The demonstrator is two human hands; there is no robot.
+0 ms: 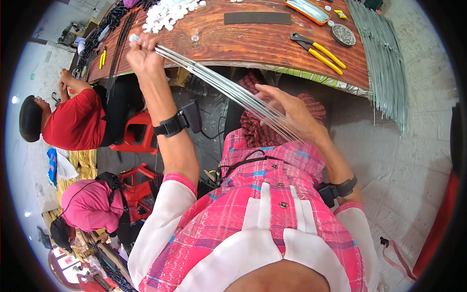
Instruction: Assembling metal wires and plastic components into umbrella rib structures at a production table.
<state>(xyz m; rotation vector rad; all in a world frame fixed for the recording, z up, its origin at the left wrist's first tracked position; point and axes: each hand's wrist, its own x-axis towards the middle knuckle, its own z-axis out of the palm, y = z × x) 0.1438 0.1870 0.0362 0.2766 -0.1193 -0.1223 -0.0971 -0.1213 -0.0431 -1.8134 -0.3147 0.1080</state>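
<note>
My left hand (146, 57) is closed round one end of a bundle of thin metal rods (214, 80), above the table's near edge. A small white round piece (134, 37) shows at that end, beside my fingers. The rods slope down to the right across the front of my body, their lower ends blurred. Next to their lower part is my right hand (292, 108), its fingers stretched out and apart. It lies against or just beside the rods; the exact contact is hard to see.
The brown wooden table (243, 44) bears white round pieces (170, 12), yellow-handled cutting pliers (318, 53), a dark flat strip (258, 18), an orange-rimmed tin (307, 10) and a round dish (343, 35). Many rods (384, 63) overhang its right end. Two people (78, 119) sit at left near red stools (138, 131).
</note>
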